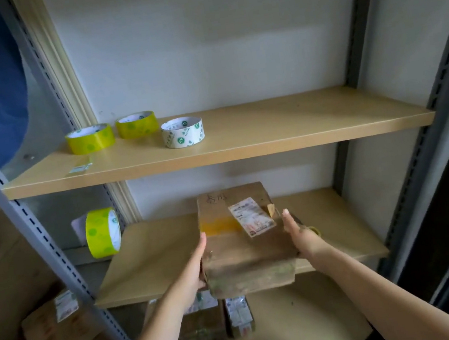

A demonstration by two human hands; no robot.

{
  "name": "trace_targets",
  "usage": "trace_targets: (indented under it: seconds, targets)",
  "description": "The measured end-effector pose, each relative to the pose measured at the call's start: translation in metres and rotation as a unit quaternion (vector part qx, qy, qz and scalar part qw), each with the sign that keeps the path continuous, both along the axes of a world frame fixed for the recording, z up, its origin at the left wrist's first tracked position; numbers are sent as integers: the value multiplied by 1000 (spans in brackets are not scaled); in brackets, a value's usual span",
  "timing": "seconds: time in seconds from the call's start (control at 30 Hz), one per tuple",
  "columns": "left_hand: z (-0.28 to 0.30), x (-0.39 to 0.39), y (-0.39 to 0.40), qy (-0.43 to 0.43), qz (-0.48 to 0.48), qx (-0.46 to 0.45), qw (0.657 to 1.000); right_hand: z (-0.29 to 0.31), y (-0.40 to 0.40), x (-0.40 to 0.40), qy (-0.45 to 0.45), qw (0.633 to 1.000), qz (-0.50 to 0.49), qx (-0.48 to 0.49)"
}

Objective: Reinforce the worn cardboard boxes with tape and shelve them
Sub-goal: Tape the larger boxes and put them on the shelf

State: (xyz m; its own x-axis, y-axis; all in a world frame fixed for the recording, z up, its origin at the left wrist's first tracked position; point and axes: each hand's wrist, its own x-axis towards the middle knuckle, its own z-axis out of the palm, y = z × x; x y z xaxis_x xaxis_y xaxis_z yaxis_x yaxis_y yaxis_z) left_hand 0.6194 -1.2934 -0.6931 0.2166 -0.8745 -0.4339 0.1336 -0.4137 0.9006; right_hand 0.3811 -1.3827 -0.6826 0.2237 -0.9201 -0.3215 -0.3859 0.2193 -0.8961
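— Both forearms reach in from the bottom edge. What are they on?

— A worn cardboard box [243, 242] on the middle shelf [149, 259], its near end hanging over the shelf's front edge. It is brown and scuffed, with a strip of yellowish tape across the top, a white shipping label [252, 217] stuck on at a slant, and handwriting near its far end.

— And the hands?

— The left hand [195, 264] lies flat along the box's left side, fingers straight. The right hand [300, 234] presses the right side the same way, fingers extended. Neither is curled round it; the box sits between the two palms.

— What else is on the shelving?

— On the upper shelf [270, 131], toward its left end, three tape rolls: two yellow-green rolls [90, 139] side by side and a white roll with green marks [182, 132] just right of them. Another yellow-green roll [102, 232] stands on edge at the left end of the middle shelf, against the metal upright [19, 206].

— Below?

— On the lower shelf [298, 319], small labelled boxes [211, 326] sit under the held one. Another carton [61, 334] stands left of the frame.
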Motion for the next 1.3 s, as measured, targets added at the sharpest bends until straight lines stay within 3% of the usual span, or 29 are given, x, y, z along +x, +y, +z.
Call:
trace_targets:
  seconds: [0.07, 0.17, 0.3, 0.33, 0.43, 0.53, 0.67, 0.83, 0.93, 1.0, 1.07, 1.17, 1.3]
  targets:
    - [-4, 0, -11, -55, 5, 14, 998, -5, -4, 8, 184, 977, 56, -96]
    - [-6, 6, -22, -157, -12, 34, 987, -12, -15, 12, 240, 959, 63, -140]
    - [28, 39, -46, -137, -140, 105, 975, 15, -49, 16, 186, 978, 97, -10]
    - [37, 39, -54, -144, -150, 116, 971, 20, -54, 24, 181, 977, 109, -16]
    - [31, 14, -82, -205, -77, 79, 973, 7, -63, 49, 239, 964, 42, -105]
    - [-2, -4, -95, -274, 56, 27, 960, -17, -68, 52, 219, 970, -60, -91]
    - [-21, 3, -98, -259, 77, 79, 960, -23, -70, 46, 120, 987, -102, -11]
    - [-18, 10, -96, -250, 75, 65, 963, -17, -67, 41, 101, 992, -74, -9]
    - [-18, 23, -87, -219, 108, 73, 967, 6, -62, 44, 77, 993, -63, -58]
    - [-24, 27, -77, -128, 138, 89, 978, 28, -56, 46, 66, 988, -42, -136]
    - [-34, 17, -67, -77, 129, 96, 984, 45, -46, 51, 130, 963, 44, -231]
    - [-31, 6, -64, -90, 145, 112, 979, 48, -24, 65, 271, 888, 216, -302]
    - [17, 20, -74, -80, 228, 18, 970, 37, 10, 103, 347, 819, 301, -344]
